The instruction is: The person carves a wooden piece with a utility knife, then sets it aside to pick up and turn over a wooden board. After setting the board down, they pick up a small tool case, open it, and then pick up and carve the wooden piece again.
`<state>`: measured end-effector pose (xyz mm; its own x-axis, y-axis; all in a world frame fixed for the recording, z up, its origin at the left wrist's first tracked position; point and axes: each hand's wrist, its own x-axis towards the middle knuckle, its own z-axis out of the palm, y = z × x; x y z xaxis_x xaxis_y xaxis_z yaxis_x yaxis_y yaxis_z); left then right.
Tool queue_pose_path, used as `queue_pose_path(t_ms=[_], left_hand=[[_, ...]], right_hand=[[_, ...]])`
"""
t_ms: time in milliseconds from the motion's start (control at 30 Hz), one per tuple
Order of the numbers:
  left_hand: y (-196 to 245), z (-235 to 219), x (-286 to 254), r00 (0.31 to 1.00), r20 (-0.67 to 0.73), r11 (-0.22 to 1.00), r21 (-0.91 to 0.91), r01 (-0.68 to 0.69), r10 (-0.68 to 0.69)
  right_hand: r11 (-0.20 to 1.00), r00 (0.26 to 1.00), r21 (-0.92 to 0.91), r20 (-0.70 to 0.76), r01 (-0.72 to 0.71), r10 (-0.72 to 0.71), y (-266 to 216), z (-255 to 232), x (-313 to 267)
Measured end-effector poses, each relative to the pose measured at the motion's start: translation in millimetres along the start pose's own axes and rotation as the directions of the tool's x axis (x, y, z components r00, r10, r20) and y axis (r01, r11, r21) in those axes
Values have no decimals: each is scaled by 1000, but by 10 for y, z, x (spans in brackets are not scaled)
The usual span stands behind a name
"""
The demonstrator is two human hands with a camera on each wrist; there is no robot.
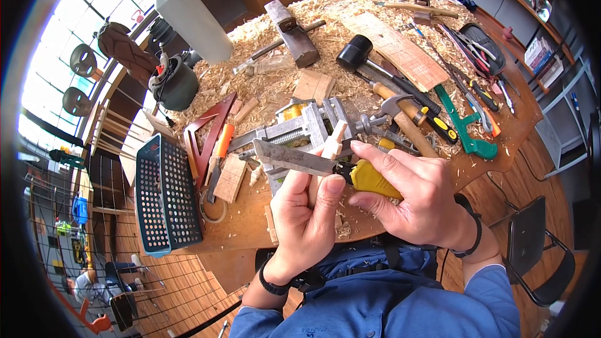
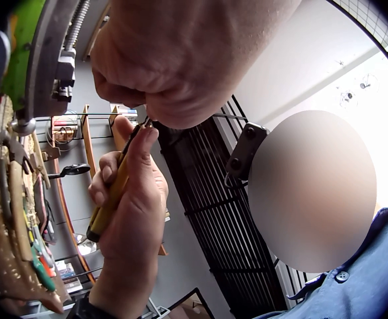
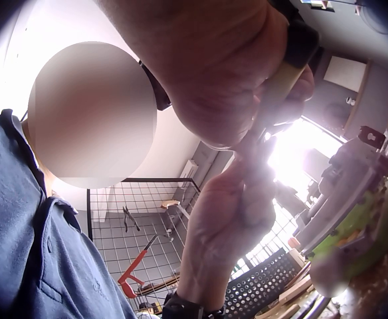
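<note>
The right hand point(image 1: 416, 197) grips the yellow handle point(image 1: 372, 178) of a knife, whose wide grey blade point(image 1: 294, 158) points left across the front of the left hand. Between the fingers of the left hand point(image 1: 307, 213) is a small pale piece of wood point(image 1: 335, 141), its tip standing up behind the blade. The left thumb lies at the base of the blade. In the left wrist view the right hand point(image 2: 131, 199) is curled round the yellow handle point(image 2: 111, 203). The right wrist view shows the left hand point(image 3: 230, 206) close against the right; the wood is not distinct there.
Behind the hands a metal vise point(image 1: 307, 125) stands on the shaving-covered table point(image 1: 250, 103). A perforated basket point(image 1: 166, 194) sits at the left edge. Right of the vise lie a hammer point(image 1: 410, 128), a black mallet point(image 1: 355, 53) and a green-handled saw point(image 1: 466, 131). A white bottle point(image 1: 188, 15) stands back left.
</note>
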<state>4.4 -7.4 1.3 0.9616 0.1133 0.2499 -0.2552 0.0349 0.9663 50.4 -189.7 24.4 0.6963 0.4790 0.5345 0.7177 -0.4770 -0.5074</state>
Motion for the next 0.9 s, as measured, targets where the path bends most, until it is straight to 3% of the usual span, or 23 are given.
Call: queue_pose_path(t_ms=[67, 400, 900], left_hand=[[-17, -14, 4, 1000, -3, 998, 65, -23, 23], [-77, -15, -3, 998, -35, 999, 0, -55, 54], [-118, -17, 1, 989, -49, 985, 107, -133, 138]], right_hand=[[1000, 1000, 12, -13, 9, -9, 4, 8, 2], [999, 997, -27, -58, 45, -46, 25, 52, 0], [989, 992, -134, -96, 67, -81, 19, 69, -5]])
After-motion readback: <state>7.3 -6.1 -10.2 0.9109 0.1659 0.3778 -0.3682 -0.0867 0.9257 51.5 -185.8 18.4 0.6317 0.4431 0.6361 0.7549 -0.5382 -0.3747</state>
